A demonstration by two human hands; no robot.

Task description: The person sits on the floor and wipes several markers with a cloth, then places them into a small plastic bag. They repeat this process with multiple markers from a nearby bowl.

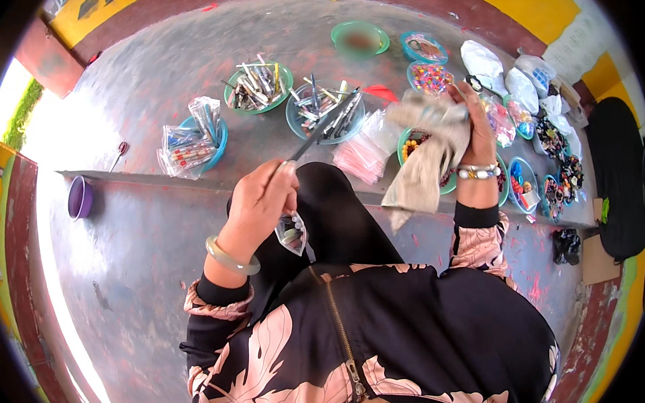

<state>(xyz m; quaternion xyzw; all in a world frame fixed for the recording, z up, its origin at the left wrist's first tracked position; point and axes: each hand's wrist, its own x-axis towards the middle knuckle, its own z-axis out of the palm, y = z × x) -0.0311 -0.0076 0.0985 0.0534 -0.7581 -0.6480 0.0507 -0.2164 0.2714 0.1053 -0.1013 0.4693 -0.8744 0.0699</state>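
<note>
My left hand (pixel 263 201) is closed round one end of a slim dark grey blade-like tool (pixel 318 137). The tool slants up and to the right, its far end over a blue basin of pens (pixel 305 123). Just below that hand is a small clear packet (pixel 291 236) with whitish beads; whether the fingers hold it I cannot tell. My right hand (pixel 477 124) grips a crumpled beige cloth (pixel 432 141), which hangs down to the left. Behind the cloth, a green basin (pixel 449 187) with brown and yellow beads is partly hidden. Clear plastic sleeves (pixel 364 152) lie between the basins.
On the raised concrete ledge stand a green basin of pens (pixel 285 79), a blue basin with bagged pens (pixel 221 141) and a bowl of colourful beads (pixel 412 71). White bags (pixel 483 65) crowd the right. A purple bucket (pixel 80 197) and scissors (pixel 121 148) are at left.
</note>
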